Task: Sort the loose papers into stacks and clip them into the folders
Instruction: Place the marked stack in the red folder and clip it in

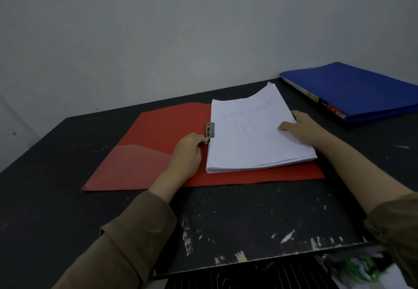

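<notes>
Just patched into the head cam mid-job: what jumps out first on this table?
The open red folder lies mid-table with a white paper stack on its right half, handwriting on the top sheet. The left hand pinches the metal clip at the stack's left edge, while the right hand rests on the stack's right edge. A closed blue folder lies at the far right by the wall.

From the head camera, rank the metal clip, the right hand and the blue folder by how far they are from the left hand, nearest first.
1. Metal clip: touching the left hand fingertips, at the paper stack's left edge.
2. Right hand: across the stack, on its right edge.
3. Blue folder: far right corner, by the wall.
</notes>
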